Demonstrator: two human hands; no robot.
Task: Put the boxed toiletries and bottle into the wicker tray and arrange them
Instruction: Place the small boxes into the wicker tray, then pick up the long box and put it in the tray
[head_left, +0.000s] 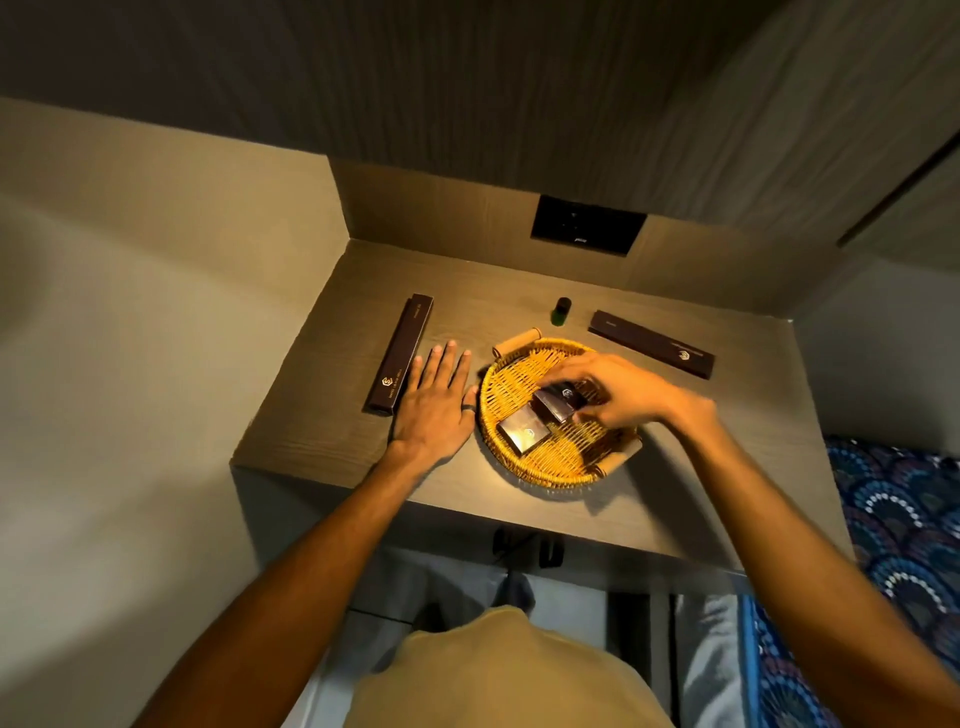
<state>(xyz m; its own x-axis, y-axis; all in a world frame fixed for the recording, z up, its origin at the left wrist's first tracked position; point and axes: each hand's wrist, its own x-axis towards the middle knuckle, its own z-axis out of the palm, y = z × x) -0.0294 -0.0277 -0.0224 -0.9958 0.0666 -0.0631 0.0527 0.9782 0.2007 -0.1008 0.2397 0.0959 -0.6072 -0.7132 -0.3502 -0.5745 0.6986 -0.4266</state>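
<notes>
item: wicker tray (524, 462), round, two roll handles, mid-table. in it: a flat small box (523, 429) near-left, a second small box (556, 406) beside it, a third small box (570, 393) under our right hand (615, 392), fingers curled down on it.

our left hand (435, 405): flat on the table, fingers spread, holding nothing, just left of the tray.

outstanding: long box (399, 354) far left, long box (651, 344) far right, small green bottle (561, 312) upright beyond the tray.

risks, as we judge: the long boxes may overhang the rim and tip out; the bottle could topple if brushed.

surface: wood-grain table (322, 415), dim warm light, dark wall panel (588, 224) behind, patterned blue fabric (904, 519) to the right.
</notes>
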